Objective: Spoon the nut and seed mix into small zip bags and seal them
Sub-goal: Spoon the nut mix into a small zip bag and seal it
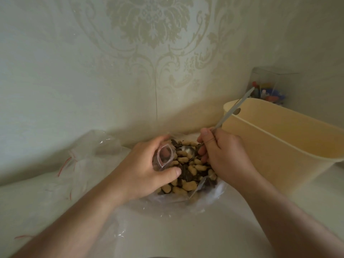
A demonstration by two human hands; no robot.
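Note:
A large clear plastic bag (186, 203) lies open on the white table and holds the nut and seed mix (188, 181), peanuts in shells with dark seeds. My left hand (147, 168) holds a small zip bag (164, 156) with a red strip, its mouth spread open, just above the left side of the mix. My right hand (221, 155) grips the handle of a metal spoon (188, 150). The spoon's bowl sits on the mix right beside the small bag's mouth, and its long handle points up to the right.
A cream plastic bin (279, 146) stands close on the right, touching the spoon handle's line. Behind it is a clear box of coloured bits (270, 90). More empty zip bags with red strips (74, 164) lie at the left. A patterned wall rises just behind.

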